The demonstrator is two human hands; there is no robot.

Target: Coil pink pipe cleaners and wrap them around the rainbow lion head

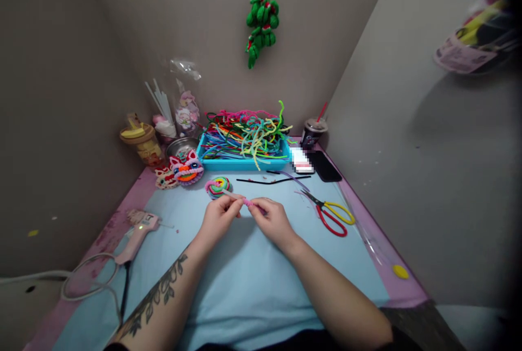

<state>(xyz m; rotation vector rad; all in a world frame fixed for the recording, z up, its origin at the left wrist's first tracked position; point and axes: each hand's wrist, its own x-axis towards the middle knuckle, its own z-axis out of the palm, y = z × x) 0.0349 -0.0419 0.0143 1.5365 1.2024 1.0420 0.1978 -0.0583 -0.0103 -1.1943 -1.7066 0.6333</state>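
Note:
Over the middle of the blue cloth, my left hand and my right hand meet fingertip to fingertip. Both pinch a short pink fuzzy pipe cleaner. From beside the left fingers a thin white stick runs toward a round, multicoloured coil of pipe cleaners with a pink piece on top. Whether the stick is joined to the coil or to the pink piece, I cannot tell. The undersides of my fingers are hidden.
A blue tray heaped with pipe cleaners stands at the back. Scissors lie right, near a black phone and drink cup. Left are a pink glue gun with its cord and fuzzy lion heads. Walls enclose the table.

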